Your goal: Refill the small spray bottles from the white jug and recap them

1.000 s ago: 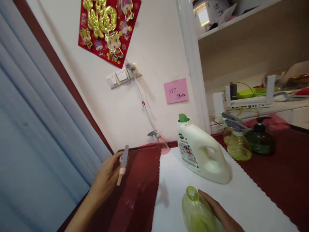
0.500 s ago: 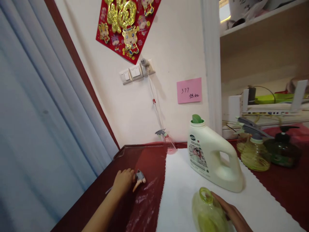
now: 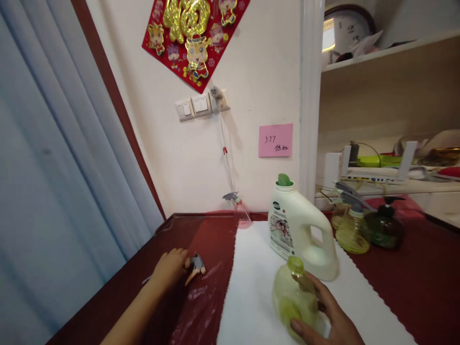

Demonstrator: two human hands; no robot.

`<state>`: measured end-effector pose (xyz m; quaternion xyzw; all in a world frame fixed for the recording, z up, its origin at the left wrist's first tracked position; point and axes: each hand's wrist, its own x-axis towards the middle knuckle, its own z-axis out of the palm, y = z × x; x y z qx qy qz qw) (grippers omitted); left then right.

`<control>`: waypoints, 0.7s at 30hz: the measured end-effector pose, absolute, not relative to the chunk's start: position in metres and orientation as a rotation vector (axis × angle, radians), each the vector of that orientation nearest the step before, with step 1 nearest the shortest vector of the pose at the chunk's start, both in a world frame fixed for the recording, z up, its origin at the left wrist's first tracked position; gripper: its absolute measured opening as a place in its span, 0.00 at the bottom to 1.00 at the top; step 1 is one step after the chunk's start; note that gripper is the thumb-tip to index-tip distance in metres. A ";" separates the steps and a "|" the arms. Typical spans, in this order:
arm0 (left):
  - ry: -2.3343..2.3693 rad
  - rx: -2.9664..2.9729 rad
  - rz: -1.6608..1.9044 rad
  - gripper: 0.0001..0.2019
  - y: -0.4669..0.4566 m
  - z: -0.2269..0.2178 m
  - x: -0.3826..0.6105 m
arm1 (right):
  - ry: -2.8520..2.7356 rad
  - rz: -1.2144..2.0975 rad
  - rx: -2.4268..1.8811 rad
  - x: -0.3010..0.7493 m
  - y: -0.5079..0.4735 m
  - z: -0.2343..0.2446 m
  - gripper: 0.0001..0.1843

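Observation:
My right hand (image 3: 332,311) is wrapped around the side of a translucent yellow-green bottle (image 3: 293,294) with an open, uncapped neck. The bottle is over the white cloth (image 3: 244,297), in front of a large pale green detergent jug (image 3: 300,230). My left hand (image 3: 170,266) is closed around the collar end of a grey and peach trigger spray head (image 3: 196,263), low over the dark red table. A thin tube end (image 3: 145,280) shows on the other side of that hand. Its fingertips are partly hidden.
A pink spray bottle (image 3: 242,215) stands by the wall. At the right are a yellow-green spray bottle (image 3: 354,235) and a dark pump bottle (image 3: 384,227). The jug's mouth holds a green piece (image 3: 283,179). A blue curtain (image 3: 72,167) hangs at the left.
The view has swung a little to the right. The yellow-green bottle now shows more of its body, and my right thumb has come into view on its front. My left hand keeps the spray head.

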<state>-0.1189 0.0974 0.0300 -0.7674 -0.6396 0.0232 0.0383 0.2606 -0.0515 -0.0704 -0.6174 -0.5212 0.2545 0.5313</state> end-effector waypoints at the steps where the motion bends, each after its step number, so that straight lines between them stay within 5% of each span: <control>1: -1.957 -2.376 0.006 0.21 0.097 0.035 -0.117 | -1.238 0.640 -1.487 0.258 -0.050 -0.067 0.41; 8: -1.822 -2.765 -0.477 0.26 0.072 0.046 -0.055 | -1.257 0.855 -1.421 0.228 -0.016 -0.054 0.47; 13: -1.789 -3.352 -0.893 0.56 0.048 0.015 0.010 | -1.431 0.861 -1.276 0.218 0.008 -0.083 0.50; 16: -1.771 -3.425 -1.008 0.66 0.045 -0.008 0.033 | -1.621 0.830 -1.261 0.231 0.009 -0.094 0.52; 21: -1.770 -3.391 -1.282 0.54 0.052 -0.037 0.047 | -1.724 0.309 -1.271 0.288 -0.008 -0.063 0.29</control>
